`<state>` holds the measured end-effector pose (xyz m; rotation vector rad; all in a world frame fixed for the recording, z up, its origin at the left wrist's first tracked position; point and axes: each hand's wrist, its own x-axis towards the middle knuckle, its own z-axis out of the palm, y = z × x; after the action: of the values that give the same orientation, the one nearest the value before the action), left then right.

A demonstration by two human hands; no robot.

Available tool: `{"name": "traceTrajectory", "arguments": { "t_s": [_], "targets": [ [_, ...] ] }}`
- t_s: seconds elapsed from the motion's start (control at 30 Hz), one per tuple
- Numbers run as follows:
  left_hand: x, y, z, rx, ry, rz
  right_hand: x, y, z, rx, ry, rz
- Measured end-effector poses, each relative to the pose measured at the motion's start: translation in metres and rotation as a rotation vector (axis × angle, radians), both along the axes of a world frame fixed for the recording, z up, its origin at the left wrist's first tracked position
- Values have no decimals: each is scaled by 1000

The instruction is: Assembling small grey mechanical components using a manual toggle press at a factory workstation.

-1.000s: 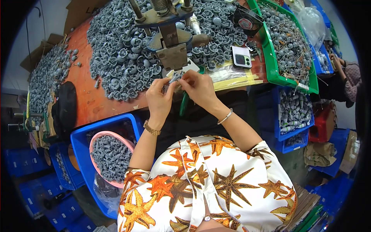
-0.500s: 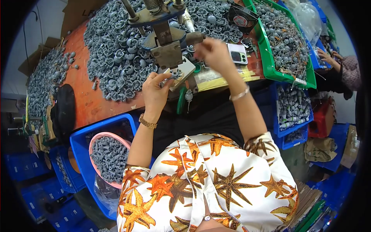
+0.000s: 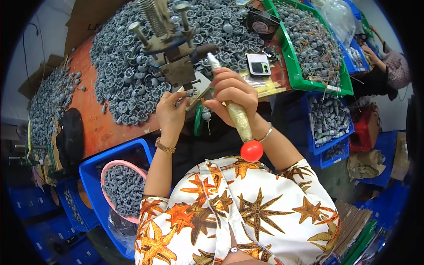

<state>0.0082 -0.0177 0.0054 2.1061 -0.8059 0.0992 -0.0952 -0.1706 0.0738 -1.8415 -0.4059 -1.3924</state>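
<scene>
A hand press (image 3: 177, 70) with a steel spring and posts stands at the table's front edge. My right hand (image 3: 235, 95) is closed around its lever (image 3: 239, 120), a tape-wrapped bar ending in a red ball knob (image 3: 251, 151) that points toward me. Under the press head, my left hand (image 3: 171, 110) pinches at a small grey plastic part (image 3: 190, 92) over the pale base block (image 3: 202, 86). Fingers partly cover that part. A green-handled tool (image 3: 198, 120) and a grey ball on a wire (image 3: 206, 115) hang just below the base.
Grey plastic parts (image 3: 128, 75) are heaped behind and left of the press. A phone (image 3: 259, 65), a small fan (image 3: 262, 24) and a green tray (image 3: 304, 44) lie rightward. A pink basin (image 3: 143, 171) sits in a blue crate (image 3: 88, 176). Another person's hand (image 3: 371, 55) shows far right.
My right hand has come from beside the press onto the lever, and the knob now swings down toward me. The view has shifted slightly; my left hand stays at the press base.
</scene>
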Motion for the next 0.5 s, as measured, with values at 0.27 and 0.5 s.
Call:
{"name": "traceTrajectory", "arguments": {
  "t_s": [0.27, 0.5],
  "targets": [
    [-9, 34, 10, 247, -29, -127, 2, -38, 59, 291, 93, -86],
    [-59, 46, 41, -403, 949, -427, -42, -126, 6, 483, 455, -367]
  ]
}}
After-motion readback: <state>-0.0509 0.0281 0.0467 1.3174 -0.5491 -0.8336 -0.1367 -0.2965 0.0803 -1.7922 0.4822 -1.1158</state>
